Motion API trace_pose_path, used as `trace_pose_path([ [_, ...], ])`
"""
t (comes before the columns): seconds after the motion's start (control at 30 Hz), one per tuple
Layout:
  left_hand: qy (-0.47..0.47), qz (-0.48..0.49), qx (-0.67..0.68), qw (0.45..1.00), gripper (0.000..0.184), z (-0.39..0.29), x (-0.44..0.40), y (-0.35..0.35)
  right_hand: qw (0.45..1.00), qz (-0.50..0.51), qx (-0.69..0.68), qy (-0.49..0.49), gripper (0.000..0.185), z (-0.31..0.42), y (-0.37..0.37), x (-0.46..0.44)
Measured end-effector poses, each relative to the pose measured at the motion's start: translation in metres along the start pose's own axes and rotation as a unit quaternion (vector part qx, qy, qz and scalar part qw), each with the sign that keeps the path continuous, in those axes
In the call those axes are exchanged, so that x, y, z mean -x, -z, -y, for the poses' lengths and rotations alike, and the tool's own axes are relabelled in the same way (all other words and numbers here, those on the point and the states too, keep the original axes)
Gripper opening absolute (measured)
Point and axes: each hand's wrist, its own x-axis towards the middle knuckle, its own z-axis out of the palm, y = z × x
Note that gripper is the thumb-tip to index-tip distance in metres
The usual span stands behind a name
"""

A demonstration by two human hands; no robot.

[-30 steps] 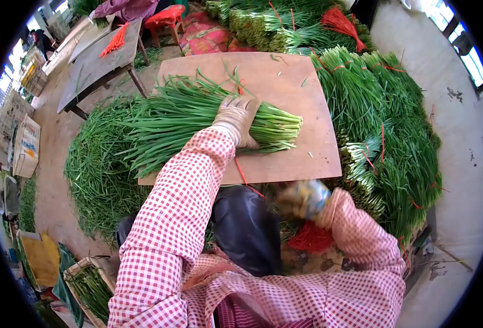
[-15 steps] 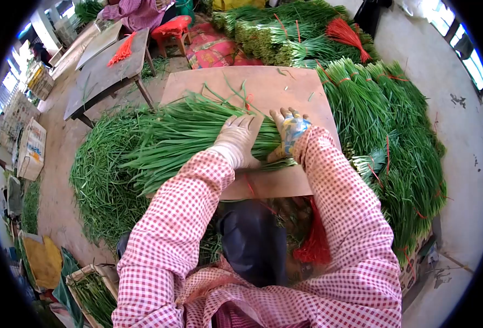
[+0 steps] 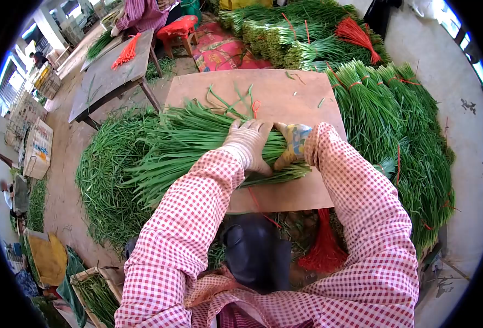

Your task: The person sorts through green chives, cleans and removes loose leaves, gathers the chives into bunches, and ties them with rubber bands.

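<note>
A thick bunch of long green stalks (image 3: 184,136) lies across the brown board (image 3: 301,104), leaves to the left and cut ends to the right. Around its middle, my left hand (image 3: 248,145), in a pale glove, is wrapped over the top. Close on its right, my right hand (image 3: 294,143), in a blue and yellow patterned glove, grips the bunch near the cut ends. A red tie (image 3: 256,108) shows beyond the bunch, and its other end (image 3: 262,206) trails over the board's near edge.
Tied green bundles (image 3: 383,120) are stacked on the right and at the back. Loose greens (image 3: 113,175) are heaped left of the board. Red ties (image 3: 323,251) hang below its near edge. A low table (image 3: 110,71) stands back left, with a person (image 3: 143,13) beyond.
My right hand has come up from below the board's near edge onto the bunch beside my left hand. My left hand stays on the bunch. The whole view has shifted slightly.
</note>
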Motion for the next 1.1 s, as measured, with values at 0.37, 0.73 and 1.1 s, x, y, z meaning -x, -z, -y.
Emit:
trace_pose_path([
  [0.37, -0.073, 0.152, 0.011, 0.986, 0.119, 0.021, -0.04, 0.025, 0.998, 0.029, 0.062, 0.006, 0.094, 0.014, 0.008, 0.01],
  [0.73, 0.006, 0.155, -0.011, 0.988, 0.113, 0.001, -0.01, 0.017, 0.989, -0.072, 0.131, 0.02, 0.086, 0.012, -0.023, 0.025],
  [1.1, -0.012, 0.123, 0.02, 0.992, 0.112, 0.008, -0.008, 0.013, 0.967, -0.083, -0.183, -0.155, 0.053, -0.025, 0.041, -0.106],
])
